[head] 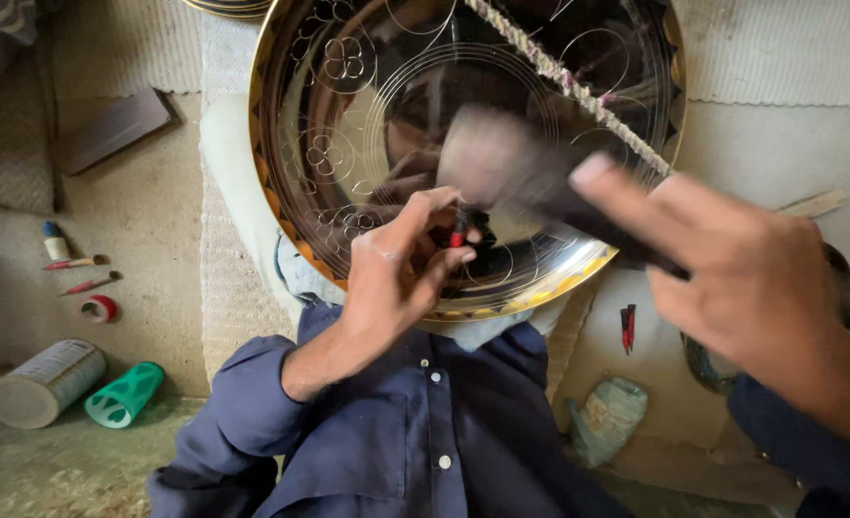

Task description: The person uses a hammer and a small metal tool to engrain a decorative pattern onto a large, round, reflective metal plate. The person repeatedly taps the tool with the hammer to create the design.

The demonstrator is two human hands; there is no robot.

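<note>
A large shiny round metal plate (348, 105) with engraved flower and circle patterns stands tilted in front of me, resting on my lap. My left hand (396, 273) pinches a small red-handled chisel (460, 230) with its tip against the plate's lower part. My right hand (742, 283) grips the dark handle of a hammer (502, 158), whose head is blurred with motion just above the chisel. A twisted rope (564, 77) runs diagonally across the plate.
On the floor to the left lie a tin can (41, 384), a green mesh cup (123, 393), a roll of red tape (99, 308), two red-tipped tools (80, 273) and a small bottle (55, 242). A bundled cloth bag (605, 417) lies to the right.
</note>
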